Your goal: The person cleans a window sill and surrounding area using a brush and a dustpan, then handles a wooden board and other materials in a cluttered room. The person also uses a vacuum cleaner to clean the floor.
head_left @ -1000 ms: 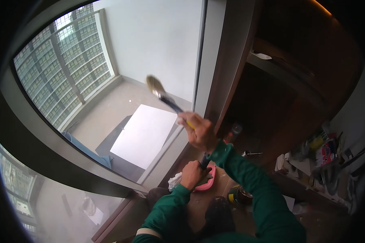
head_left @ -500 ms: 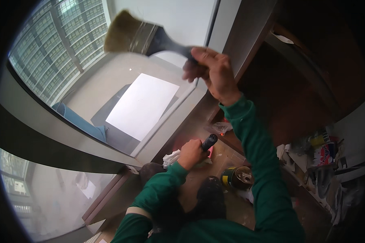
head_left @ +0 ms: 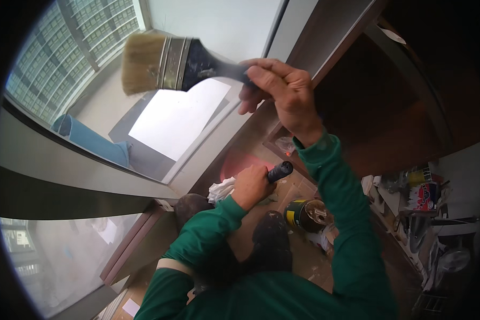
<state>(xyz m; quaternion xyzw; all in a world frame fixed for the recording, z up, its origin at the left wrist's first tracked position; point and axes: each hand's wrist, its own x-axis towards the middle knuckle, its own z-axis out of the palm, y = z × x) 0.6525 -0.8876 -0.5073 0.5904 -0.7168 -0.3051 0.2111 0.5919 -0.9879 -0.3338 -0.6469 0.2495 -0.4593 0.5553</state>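
My right hand (head_left: 290, 98) is raised and pinches the dark handle of a wide paintbrush (head_left: 189, 64). The brush has tan bristles and a metal band, and its bristles point left in front of the window. Lower down, my left hand (head_left: 250, 186) is closed round a black cylindrical handle (head_left: 280, 171) whose round end sticks out toward the right. What that handle belongs to is hidden. A crumpled white cloth (head_left: 222, 190) shows just left of my left hand; whether the hand grips it too, I cannot tell.
A grey-white frame (head_left: 213, 130) borders the window. Behind the glass lie a white sheet (head_left: 178, 117) and a blue roll (head_left: 93, 141). A dark open-topped can (head_left: 306, 215) stands on the floor near my knees. Cluttered supplies (head_left: 424, 197) fill the right side.
The brush has moved down and a little left in view, its bristles now nearly level. My view has shifted slightly. My left hand keeps its grip on the black handle.
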